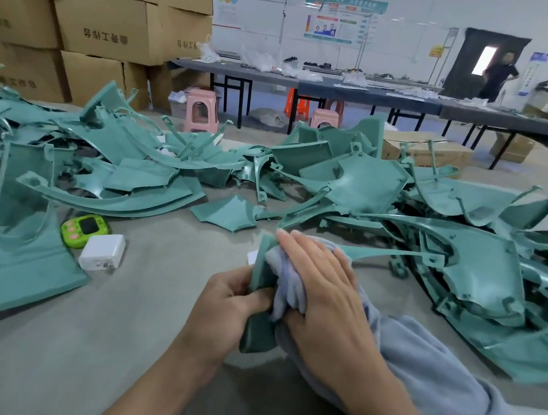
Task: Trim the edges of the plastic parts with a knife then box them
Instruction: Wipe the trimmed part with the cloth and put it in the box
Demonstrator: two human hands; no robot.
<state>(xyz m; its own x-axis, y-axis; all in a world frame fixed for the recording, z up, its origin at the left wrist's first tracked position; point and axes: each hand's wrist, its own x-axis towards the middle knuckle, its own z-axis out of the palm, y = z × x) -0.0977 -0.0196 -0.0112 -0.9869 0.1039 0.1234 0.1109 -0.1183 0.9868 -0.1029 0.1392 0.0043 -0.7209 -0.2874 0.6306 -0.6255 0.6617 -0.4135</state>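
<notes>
PROGRESS: early, I judge; heaped parts [355, 182] cover the worktop's [111, 342] far half, none seen boxed, no knife in view | PART: teal plastic part [255, 332], matte, narrow, upright above the near edge | LEFT: left hand [225, 308] grips it | RIGHT: right hand [320, 295] flat, straight fingers pressing a grey-blue cloth [435, 375] against it

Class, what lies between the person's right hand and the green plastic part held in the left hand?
A grey-blue cloth, bunched under the right hand against the plastic part; the head view shows it.
</notes>
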